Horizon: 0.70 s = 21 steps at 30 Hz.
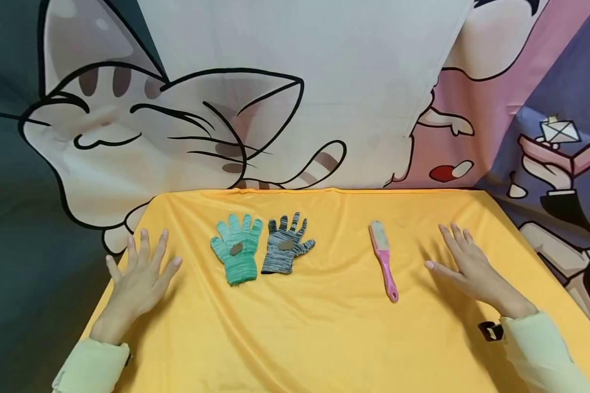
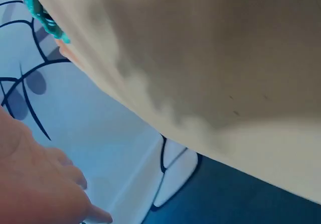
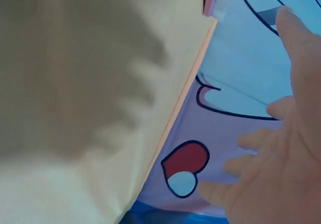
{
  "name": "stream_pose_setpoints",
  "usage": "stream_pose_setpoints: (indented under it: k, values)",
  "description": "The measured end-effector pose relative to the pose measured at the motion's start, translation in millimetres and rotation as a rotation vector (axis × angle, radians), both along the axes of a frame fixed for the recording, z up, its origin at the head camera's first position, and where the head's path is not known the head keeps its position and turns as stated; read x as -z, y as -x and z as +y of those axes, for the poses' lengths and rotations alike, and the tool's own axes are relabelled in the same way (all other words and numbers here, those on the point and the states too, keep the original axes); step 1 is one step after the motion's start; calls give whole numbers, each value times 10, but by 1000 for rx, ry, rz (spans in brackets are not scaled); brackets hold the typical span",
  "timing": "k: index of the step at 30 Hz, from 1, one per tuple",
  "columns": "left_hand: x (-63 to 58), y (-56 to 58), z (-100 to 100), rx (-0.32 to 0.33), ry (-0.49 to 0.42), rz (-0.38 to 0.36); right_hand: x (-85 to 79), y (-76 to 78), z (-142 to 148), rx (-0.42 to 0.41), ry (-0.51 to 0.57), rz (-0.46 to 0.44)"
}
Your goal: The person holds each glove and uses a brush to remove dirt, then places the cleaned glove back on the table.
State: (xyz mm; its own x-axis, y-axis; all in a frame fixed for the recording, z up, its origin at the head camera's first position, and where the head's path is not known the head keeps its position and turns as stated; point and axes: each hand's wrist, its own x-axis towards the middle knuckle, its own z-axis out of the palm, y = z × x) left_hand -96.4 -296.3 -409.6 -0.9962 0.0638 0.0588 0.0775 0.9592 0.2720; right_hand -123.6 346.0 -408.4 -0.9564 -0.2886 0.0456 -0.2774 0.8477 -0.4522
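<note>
In the head view my left hand (image 1: 140, 278) hovers over the table's left side, fingers spread, holding nothing. My right hand (image 1: 472, 270) is held over the right side, fingers extended and thumb apart, also holding nothing. A green knit glove (image 1: 241, 259) lies flat to the right of my left hand, fingers pointing away. Beside it lies a grey and black knit glove (image 1: 277, 256); each has a small dark oval patch. Left of my right hand lies a pink-handled brush-shaped tool (image 1: 385, 267) with a pale, flat head. Part of the green glove (image 2: 40, 13) shows in the left wrist view.
A yellow cloth (image 1: 305, 338) with soft wrinkles covers the table. Behind it hangs a cartoon backdrop (image 1: 364, 82) with a cat on the left. A small black object (image 1: 490, 331) sits at my right wrist, by the sleeve.
</note>
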Motion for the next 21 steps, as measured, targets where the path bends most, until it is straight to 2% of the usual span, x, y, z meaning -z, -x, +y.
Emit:
stream_pose_setpoints:
  k: [5,8,11,15,18,21]
  values:
    - [-45,2,186,-27,-23,-17,-154,3,-106,-31,75,-101]
    - [-110,19,327,-21,-65,-40,-270,32,-200,-44,67,-132]
    - [-216,62,513,6,-135,-63,-361,76,-272,-67,54,-142]
    - [-401,133,783,35,-229,-46,-453,161,-341,-105,47,-154]
    - [-540,186,965,20,-275,-19,-512,224,-394,-115,53,-164]
    - [-652,254,1115,-7,-323,-33,-586,272,-460,-129,60,-180]
